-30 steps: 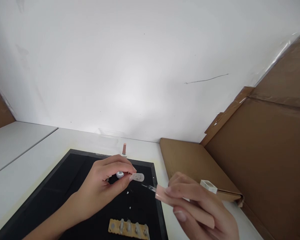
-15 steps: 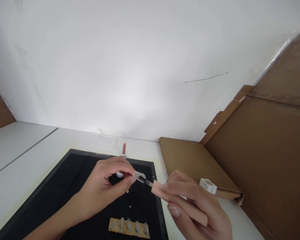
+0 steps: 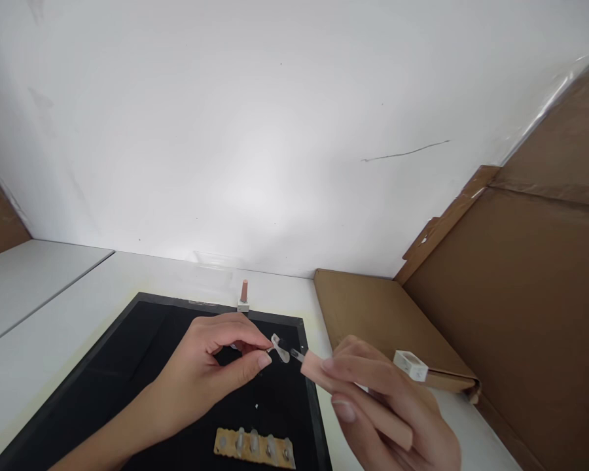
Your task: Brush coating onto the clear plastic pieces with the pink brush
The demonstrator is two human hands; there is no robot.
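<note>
Between thumb and forefinger, my left hand [image 3: 226, 353] pinches a small translucent whitish piece [image 3: 281, 349] over the black mat. My right hand [image 3: 377, 405] grips a pink brush handle [image 3: 356, 399], whose dark-tipped brush [image 3: 292, 351] points left at the piece; whether they touch is unclear. Below them, on the mat, lies a yellowish strip [image 3: 253, 447] bearing several translucent pieces. Part of a small round item is hidden behind my left fingers.
A pink-capped bottle [image 3: 244, 296] stands at the back edge of the black mat [image 3: 122, 353]. On the right, a small white block [image 3: 410, 365] sits on a flat cardboard box [image 3: 373, 307]. A large cardboard panel [image 3: 520, 281] rises at the far right.
The translucent piece in my left fingers has turned, its free end now pointing down and to the right. My right hand and the brush have shifted slightly right and down.
</note>
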